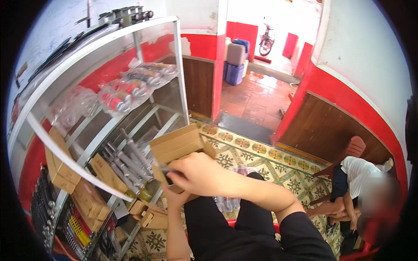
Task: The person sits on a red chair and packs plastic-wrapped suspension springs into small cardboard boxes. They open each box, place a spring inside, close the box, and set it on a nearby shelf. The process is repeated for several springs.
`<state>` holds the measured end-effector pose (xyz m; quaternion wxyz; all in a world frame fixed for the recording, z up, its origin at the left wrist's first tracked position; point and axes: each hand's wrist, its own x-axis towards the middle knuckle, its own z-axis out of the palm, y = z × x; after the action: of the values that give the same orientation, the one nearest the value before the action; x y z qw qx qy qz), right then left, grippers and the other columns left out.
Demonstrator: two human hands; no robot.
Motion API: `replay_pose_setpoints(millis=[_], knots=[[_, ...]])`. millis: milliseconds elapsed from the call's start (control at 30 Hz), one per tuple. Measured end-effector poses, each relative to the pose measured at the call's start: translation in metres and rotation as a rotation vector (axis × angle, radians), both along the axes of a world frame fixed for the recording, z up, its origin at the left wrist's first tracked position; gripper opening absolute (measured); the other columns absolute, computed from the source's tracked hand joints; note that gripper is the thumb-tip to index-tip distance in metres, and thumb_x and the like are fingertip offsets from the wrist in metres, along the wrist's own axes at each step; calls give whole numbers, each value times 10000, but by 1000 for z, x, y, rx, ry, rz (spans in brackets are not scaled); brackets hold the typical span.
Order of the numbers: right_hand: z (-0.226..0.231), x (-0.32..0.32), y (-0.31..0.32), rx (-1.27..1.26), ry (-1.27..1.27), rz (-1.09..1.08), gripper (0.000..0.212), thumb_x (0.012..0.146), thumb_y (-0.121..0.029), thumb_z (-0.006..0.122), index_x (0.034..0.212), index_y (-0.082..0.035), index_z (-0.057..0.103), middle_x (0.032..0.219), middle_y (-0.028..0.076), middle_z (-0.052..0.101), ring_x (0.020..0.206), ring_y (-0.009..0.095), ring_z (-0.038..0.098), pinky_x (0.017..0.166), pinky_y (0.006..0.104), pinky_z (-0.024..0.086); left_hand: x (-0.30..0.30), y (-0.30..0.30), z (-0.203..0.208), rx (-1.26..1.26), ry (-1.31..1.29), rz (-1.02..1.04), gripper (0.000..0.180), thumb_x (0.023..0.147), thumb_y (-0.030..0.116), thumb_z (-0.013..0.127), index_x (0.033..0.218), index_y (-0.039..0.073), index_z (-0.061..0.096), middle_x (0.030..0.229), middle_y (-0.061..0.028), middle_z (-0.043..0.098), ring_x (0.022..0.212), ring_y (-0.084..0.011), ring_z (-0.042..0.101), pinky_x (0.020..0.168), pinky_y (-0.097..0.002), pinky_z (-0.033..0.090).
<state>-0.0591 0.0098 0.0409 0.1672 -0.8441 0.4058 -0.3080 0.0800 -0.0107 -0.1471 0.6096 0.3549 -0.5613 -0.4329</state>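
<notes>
An opened cardboard box (pixel 176 141) is held up above my lap, its flaps raised and its inside dark. My left hand (pixel 175 196) grips the box low on its near side, the fingers partly hidden behind my other hand. Across the opening reaches my right hand (pixel 198 174), its fingers curled at the box's near left edge. A small greyish bit shows by those fingertips; I cannot tell whether it is a flap or a separate piece. The box's contents are hidden.
A metal shelf rack (pixel 180 82) on the left carries plastic-wrapped parts (pixel 115 102), grey metal tubes (pixel 130 158), coil springs (pixel 78 228) and cardboard boxes (pixel 89 204). Clear-wrapped pieces (pixel 226 203) lie by my legs. At right a person (pixel 359 174) sits bent forward near a red chair (pixel 355 147).
</notes>
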Motion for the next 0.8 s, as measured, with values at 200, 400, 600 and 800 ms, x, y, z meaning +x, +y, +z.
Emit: replay_pose_setpoints(millis=[200,400,600,800], knots=[[-5,-25,-8,-354,-264,56,63,802,-91,673,817,-30,665,791,116,668,705,295,642,637,360,519,-1,-7,-9,10,-119,158,1023,593,198,922,1380,-1,301,1280,-121,503,1161,-230,523,1001,-379,434],[-41,-71,-36,-633,-679,-54,37,756,11,664,788,2,647,804,109,675,696,227,636,634,318,504,39,-15,-64,91,158,287,964,632,168,900,1380,-13,318,1245,-152,533,1103,-261,560,961,-398,474],[-196,-113,-114,44,-1610,-650,149,955,-141,517,872,-45,596,693,22,583,608,137,549,562,279,453,44,-13,-54,69,279,245,836,703,178,852,1371,3,381,1251,-139,543,1100,-261,564,966,-408,475],[-436,-136,-130,609,-1904,-1304,139,918,-243,511,873,-118,550,635,-24,531,532,103,499,452,259,375,76,1,-66,60,245,281,849,729,357,820,1378,18,391,1294,-119,531,1164,-280,547,996,-439,461]])
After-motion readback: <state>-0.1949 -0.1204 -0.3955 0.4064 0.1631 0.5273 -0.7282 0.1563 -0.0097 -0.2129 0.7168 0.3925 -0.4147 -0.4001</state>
